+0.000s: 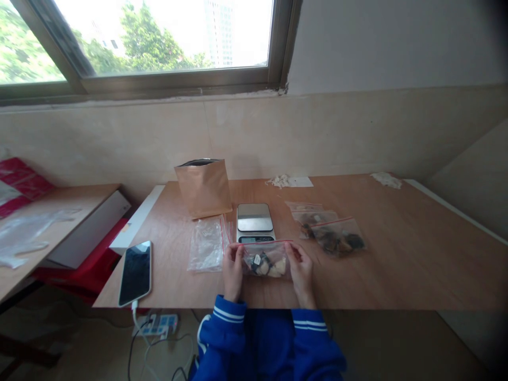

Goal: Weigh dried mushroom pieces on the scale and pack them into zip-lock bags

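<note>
We hold a clear zip bag (266,271) above the near part of the table (420,254); whether its base touches the wood, we cannot tell. The fingers of our left hand (233,264) pinch its upper left corner, and those of our right hand (300,267) pinch the upper right, so the red strip (264,243) runs nearly straight between them. Inside lie pale and dark pieces (278,267) with a small white packet (257,259).

Taking this bag as the clock's centre, with twelve towards the wall (357,132), we have a scale (254,218) just beyond it near twelve, its readout too small to read. An open-topped brown pouch (204,190) stands between ten and eleven, empty-looking bags (206,246) lie flat near half past nine, and a phone (135,274) lies at nine. Between two and three, filled bags (337,239) overlap.
</note>
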`<state>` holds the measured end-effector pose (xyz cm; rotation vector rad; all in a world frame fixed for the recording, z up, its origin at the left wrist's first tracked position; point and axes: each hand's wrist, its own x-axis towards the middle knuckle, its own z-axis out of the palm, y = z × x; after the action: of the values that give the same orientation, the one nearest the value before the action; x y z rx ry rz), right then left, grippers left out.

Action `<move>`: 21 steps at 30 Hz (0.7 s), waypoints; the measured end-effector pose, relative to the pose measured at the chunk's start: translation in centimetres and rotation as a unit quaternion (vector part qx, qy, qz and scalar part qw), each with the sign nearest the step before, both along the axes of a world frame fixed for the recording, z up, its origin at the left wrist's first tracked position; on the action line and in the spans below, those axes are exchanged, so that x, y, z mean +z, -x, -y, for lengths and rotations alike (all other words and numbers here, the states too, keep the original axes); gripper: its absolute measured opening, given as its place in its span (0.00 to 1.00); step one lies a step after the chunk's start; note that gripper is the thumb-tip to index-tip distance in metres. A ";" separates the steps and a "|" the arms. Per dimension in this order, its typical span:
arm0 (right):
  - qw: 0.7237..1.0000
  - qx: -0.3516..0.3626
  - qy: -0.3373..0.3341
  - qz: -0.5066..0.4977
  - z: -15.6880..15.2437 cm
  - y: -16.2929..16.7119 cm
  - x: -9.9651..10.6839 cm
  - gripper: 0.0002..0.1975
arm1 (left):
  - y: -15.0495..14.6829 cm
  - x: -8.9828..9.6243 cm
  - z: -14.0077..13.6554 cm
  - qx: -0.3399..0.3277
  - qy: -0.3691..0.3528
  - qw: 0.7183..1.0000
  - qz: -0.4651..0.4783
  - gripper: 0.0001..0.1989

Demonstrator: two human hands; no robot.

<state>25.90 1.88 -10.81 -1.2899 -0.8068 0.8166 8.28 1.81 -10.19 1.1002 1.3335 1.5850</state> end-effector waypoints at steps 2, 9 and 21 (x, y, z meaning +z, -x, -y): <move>1.000 0.007 0.001 0.009 0.0 0.0 0.1 0.21 | 0.1 0.2 0.0 0.015 0.002 1.000 -0.019 0.18; 1.000 0.017 -0.007 0.020 0.2 0.3 0.4 0.20 | 0.5 0.6 0.1 0.029 0.012 0.998 -0.062 0.19; 0.995 0.092 -0.006 -0.042 0.2 1.3 0.9 0.21 | 0.7 1.3 0.6 -0.067 0.059 0.992 0.084 0.20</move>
<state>24.61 1.71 -9.95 -1.1741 -0.8717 1.0042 7.56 1.24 -8.93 0.9423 1.2006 1.4471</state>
